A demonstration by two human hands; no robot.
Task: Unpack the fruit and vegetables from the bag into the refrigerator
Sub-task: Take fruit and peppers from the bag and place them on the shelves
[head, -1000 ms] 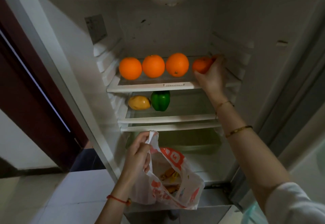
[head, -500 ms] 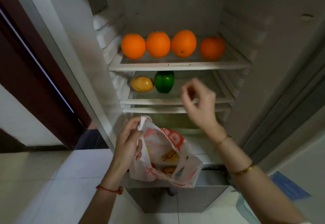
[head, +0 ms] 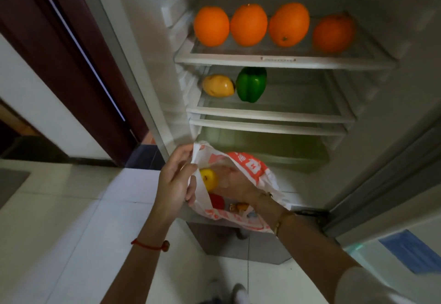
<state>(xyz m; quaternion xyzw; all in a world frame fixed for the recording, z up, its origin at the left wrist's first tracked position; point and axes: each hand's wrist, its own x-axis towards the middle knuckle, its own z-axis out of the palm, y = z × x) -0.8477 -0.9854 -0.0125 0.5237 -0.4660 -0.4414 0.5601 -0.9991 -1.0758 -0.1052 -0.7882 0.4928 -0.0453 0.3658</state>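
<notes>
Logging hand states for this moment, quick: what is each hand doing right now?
Left hand: grip closed on the rim of the bag, holding it open.
Right hand: reached inside the bag; cannot tell whether it is open or holding anything.

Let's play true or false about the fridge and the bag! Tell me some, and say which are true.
1. Four oranges sit on the top shelf. True.
2. The green pepper is in the bag. False: it stands on the second shelf, beside a yellow fruit.
3. The left hand holds the bag's edge. True.
4. The right hand is putting an orange on the shelf. False: it reaches inside the bag.
</notes>
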